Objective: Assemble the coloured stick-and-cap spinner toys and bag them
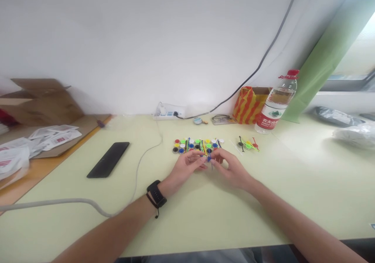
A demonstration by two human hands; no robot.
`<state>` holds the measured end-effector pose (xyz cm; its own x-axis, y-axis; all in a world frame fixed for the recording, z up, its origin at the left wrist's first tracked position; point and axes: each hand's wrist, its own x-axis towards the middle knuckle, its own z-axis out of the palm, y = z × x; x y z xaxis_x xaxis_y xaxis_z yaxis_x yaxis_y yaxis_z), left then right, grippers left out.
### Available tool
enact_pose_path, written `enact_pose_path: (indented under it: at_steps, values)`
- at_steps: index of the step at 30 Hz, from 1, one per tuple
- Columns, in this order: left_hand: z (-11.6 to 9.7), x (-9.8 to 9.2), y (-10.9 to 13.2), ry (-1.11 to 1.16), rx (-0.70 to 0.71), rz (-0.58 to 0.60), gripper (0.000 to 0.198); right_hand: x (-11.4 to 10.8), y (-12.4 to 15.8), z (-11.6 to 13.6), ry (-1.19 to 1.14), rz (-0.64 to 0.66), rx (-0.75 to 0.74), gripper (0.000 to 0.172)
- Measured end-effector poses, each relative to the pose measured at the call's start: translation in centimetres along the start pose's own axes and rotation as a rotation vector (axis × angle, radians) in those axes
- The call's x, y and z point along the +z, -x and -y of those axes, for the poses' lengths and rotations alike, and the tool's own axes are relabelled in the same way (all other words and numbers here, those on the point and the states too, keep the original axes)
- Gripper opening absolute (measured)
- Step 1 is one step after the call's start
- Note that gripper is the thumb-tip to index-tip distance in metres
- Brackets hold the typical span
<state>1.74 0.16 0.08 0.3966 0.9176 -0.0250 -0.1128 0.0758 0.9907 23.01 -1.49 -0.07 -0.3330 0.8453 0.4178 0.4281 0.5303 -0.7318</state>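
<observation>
Between my hands is a small blue plastic piece with a thin stem pointing down. My left hand is closed, thumb and fingertips pinched at the piece's left side. From the right, my right hand pinches the same piece with thumb and forefinger. Just beyond the fingers lie rows of small round discs in red, yellow, green, white, blue and black, with thin coloured sticks among them. My hands cover part of these rows. To the right sit several stemmed plastic pieces in black, green and red.
A black phone-like slab and a grey cable lie to the left. Along the wall are a power strip, a striped bag and a water bottle. A cardboard box and white packets occupy the far left.
</observation>
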Motion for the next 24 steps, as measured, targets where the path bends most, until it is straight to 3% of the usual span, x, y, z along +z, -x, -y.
enact_pose_path:
  at_steps: [5, 9, 14, 18, 24]
  values:
    - [0.3, -0.2, -0.1, -0.025, -0.046, 0.012, 0.037, -3.3, -1.5, -3.7, 0.276, -0.266, 0.008, 0.013]
    - [0.8, -0.4, -0.3, -0.051, -0.058, 0.032, 0.034, -5.8, -2.0, -7.9, 0.577, -0.400, 0.156, 0.016]
    - [0.7, -0.4, -0.2, -0.082, -0.053, 0.054, 0.033, -6.6, -1.3, -10.5, 0.807, -0.371, 0.298, 0.016]
    - [0.3, -0.1, 0.0, -0.092, -0.063, 0.052, 0.031, -7.0, -1.2, -10.7, 0.896, -0.340, 0.271, 0.015]
    - [-0.1, 0.1, 0.1, -0.091, -0.074, 0.046, 0.030, -7.7, -1.1, -10.6, 0.900, -0.188, 0.210, 0.017]
